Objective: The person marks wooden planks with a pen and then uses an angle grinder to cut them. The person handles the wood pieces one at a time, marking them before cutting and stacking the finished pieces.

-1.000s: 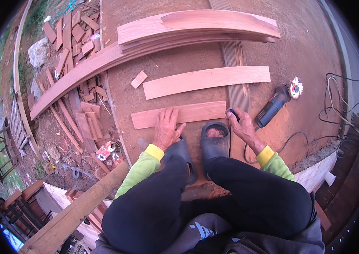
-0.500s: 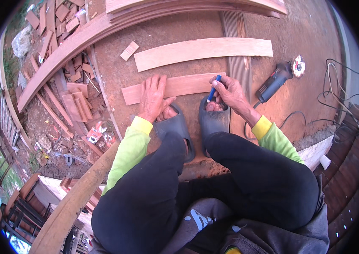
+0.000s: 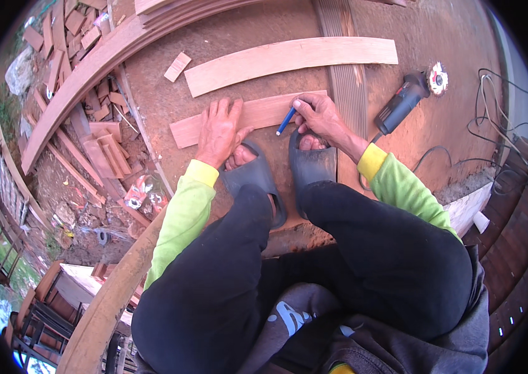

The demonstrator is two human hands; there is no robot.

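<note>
My left hand (image 3: 217,134) lies on the near short pinkish board (image 3: 276,107), fingers flat and slightly apart, near its left part. My right hand (image 3: 321,124), by the board's right end, grips a blue pen or marker (image 3: 287,118), held slanting with its light tip down toward the board's near edge. Beyond this board lies a longer, slightly curved-looking board (image 3: 289,56), with a small wood block (image 3: 177,67) at its left. My feet in grey slides (image 3: 248,177) are just this side of the near board.
An angle grinder (image 3: 395,109) with white-and-red disc lies right, among cables (image 3: 494,143). Stacked long boards (image 3: 89,81) cross the back left, over scattered offcuts (image 3: 111,153) and rubble. A wide grooved plank (image 3: 346,87) runs under the boards. A wooden rail (image 3: 99,311) is lower left.
My right hand has brought the blue pen left from the board's right end, turning it tip-down. The view has shifted, so boards and grinder appear higher and slightly left.
</note>
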